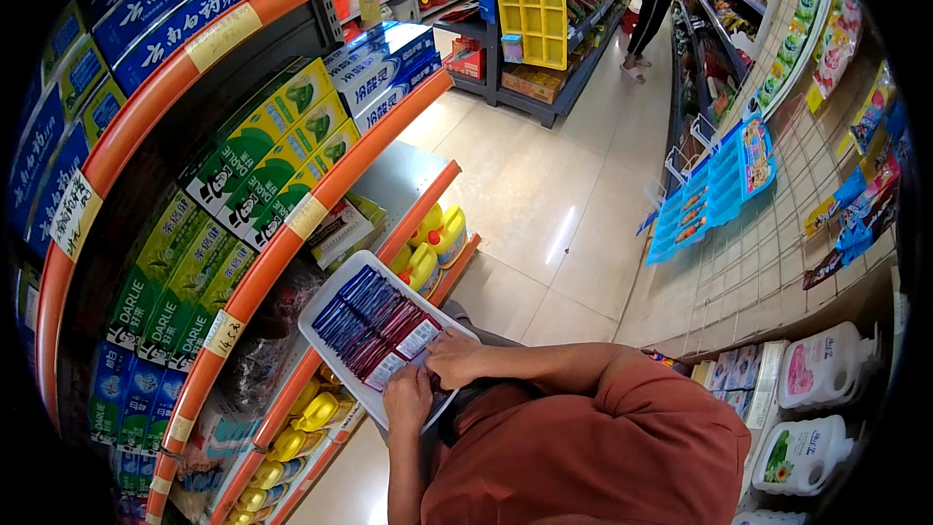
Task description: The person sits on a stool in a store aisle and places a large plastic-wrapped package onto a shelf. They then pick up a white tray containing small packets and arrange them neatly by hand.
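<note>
A white plastic tray (318, 297) sits before my body, filled with rows of small flat sachets. The blue sachets (342, 321) stand packed at its far left side, and dark red sachets (368, 354) fill the nearer rows. White printed faces show on the nearest packets. My left hand (407, 397) reaches over the near edge of the tray, fingers bent down at the red packets. Close beside it, my right hand (453, 357) has its fingertips at the same end of the rows. The fingers hide whether either hand grips a sachet.
Orange-edged shelves on the left carry toothpaste boxes (255, 153), with yellow bottles (313, 412) lower down. White jugs (805, 452) stand at right, below a wire rack (736, 284) with a blue plastic tray (711, 189). Up the tiled aisle (532, 182) stands another person (651, 7).
</note>
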`<state>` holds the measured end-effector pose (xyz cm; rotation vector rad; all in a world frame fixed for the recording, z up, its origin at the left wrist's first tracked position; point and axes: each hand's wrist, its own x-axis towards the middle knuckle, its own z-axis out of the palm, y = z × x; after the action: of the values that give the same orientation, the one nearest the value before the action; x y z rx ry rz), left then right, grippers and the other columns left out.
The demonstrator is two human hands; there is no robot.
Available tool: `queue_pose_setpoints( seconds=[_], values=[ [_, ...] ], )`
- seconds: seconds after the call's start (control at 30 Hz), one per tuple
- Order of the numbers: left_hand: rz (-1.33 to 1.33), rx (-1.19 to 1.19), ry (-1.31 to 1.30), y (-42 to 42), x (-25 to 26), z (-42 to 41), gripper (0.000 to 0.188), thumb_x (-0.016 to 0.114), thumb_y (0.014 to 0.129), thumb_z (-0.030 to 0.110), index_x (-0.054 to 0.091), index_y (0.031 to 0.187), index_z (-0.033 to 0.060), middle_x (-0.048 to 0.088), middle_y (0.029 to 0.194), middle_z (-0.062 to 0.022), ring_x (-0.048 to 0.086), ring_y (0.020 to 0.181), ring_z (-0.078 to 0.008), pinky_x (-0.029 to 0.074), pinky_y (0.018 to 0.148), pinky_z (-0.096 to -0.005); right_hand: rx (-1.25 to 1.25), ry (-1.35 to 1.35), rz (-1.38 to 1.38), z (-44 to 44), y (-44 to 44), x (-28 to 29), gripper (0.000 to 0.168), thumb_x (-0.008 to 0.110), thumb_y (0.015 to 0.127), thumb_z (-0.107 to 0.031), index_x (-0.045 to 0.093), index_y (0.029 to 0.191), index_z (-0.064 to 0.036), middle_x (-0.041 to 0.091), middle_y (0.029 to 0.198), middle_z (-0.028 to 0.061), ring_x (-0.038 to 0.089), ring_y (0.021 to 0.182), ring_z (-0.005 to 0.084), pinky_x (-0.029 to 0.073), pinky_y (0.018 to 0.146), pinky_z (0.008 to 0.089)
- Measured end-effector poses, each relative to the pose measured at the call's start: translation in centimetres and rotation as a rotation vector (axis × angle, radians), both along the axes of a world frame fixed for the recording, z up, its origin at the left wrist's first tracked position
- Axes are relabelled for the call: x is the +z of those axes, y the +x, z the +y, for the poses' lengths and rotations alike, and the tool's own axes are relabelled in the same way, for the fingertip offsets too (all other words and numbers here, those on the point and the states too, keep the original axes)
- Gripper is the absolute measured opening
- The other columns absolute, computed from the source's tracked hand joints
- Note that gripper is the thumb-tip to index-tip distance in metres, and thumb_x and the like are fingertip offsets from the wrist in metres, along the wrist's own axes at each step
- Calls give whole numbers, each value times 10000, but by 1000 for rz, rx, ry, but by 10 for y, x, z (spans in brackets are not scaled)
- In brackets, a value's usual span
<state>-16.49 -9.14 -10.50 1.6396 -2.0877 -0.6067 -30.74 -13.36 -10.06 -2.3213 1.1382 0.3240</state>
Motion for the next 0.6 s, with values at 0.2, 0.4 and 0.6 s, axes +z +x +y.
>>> queue_pose_setpoints(
  seconds=[0.2, 0.4, 0.6],
  values=[
    [29, 10, -17, 0, 0, 0, 160, 504, 790, 116, 552, 700, -6, 574, 734, -212, 552, 732, -391, 429, 668, -470, -29, -73, -39, 5, -1, 6, 297, 550, 675, -220, 652, 855, -7, 564, 1046, 180, 506, 1025, 318, 324, 897, 406],
    [79, -113, -64, -1, -3, 2, 135, 560, 720, 138, 568, 712, 3, 585, 727, -186, 559, 748, -370, 433, 671, -450, -19, -134, -63, 13, -4, 6, 252, 549, 689, -189, 655, 838, -15, 564, 1040, 177, 512, 1005, 316, 326, 888, 411],
    [-16, -202, -4, -4, 13, 1, 178, 601, 663, 158, 578, 762, 11, 594, 795, -178, 559, 809, -348, 435, 704, -430, -39, -121, -67, 9, -8, 7, 241, 557, 678, -162, 649, 850, -20, 564, 1020, 178, 518, 984, 318, 327, 885, 408]
  ],
)
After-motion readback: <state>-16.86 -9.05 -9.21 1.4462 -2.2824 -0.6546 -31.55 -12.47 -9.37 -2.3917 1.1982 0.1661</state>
